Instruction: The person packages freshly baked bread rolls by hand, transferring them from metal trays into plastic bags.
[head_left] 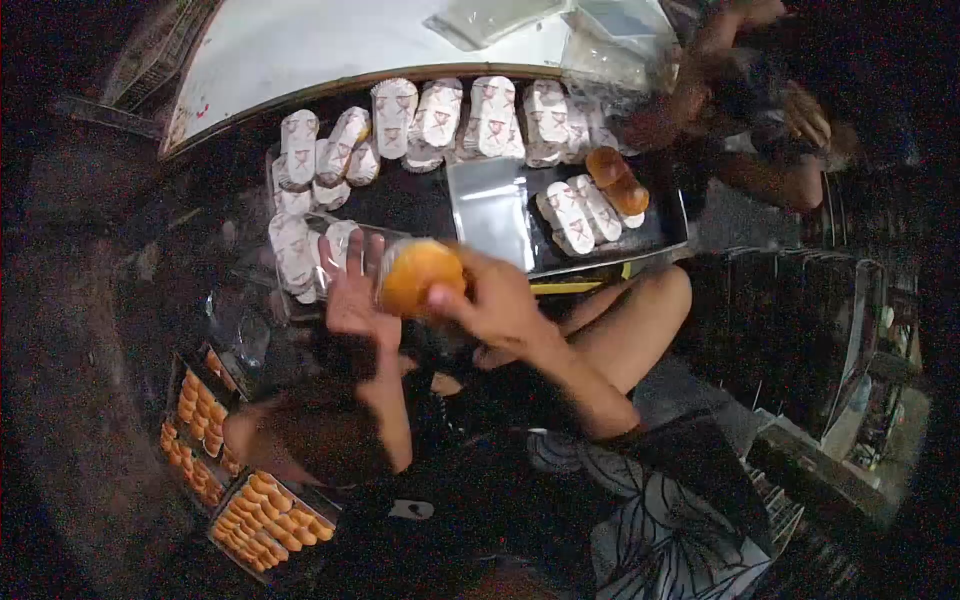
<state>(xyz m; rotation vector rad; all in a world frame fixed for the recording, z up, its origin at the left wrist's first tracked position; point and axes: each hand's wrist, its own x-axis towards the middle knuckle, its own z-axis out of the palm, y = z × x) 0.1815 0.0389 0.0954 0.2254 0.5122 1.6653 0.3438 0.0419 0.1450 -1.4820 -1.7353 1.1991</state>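
Observation:
A golden-brown bun (422,278) is held in my right hand (492,302), its thumb and fingers closed around the bun's right side. Just to the left, my left hand (358,292) is raised with its fingers spread, close beside the bun; whether it touches the bun is unclear. Beyond my hands, white printed paper wrappers (492,118) lie in rows on a dark tray (400,200). Clear plastic bags (492,212) lie flat near the tray's middle. At the tray's right, a brown bun (618,182) rests beside more wrapped pieces (572,218).
A white tabletop (330,50) with plastic on it is behind the tray. Another person's arms (770,180) are at the upper right. Trays of several buns (268,520) stand at the lower left. A metal rack (850,340) is at the right.

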